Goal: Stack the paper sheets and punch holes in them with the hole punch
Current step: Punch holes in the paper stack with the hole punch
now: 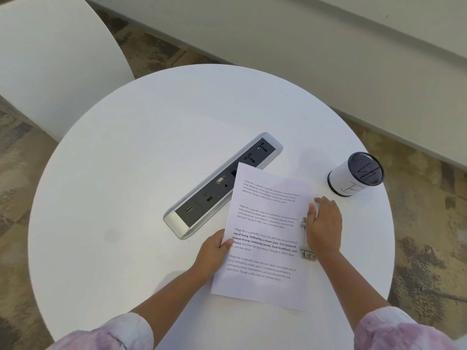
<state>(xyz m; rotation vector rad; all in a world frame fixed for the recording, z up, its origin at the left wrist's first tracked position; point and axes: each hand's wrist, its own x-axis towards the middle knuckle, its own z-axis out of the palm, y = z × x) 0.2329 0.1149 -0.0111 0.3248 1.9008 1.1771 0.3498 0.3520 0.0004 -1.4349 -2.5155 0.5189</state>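
One printed paper stack [265, 236] is seen on a round white table [126, 173], its top corner lapping one socket strip [217, 188]. Its left edge is pinched by the left hand [214, 251]. One hole punch [306, 239] at its right edge is pressed by the flat right hand [324, 223]. One mesh cup [356, 174] stands beyond.

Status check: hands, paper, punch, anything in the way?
Left hand pinching white printed paper sheets at left edge. Right hand pressing down on silver metal hole punch at right edge. Sheets' top corner overlaps grey socket strip.
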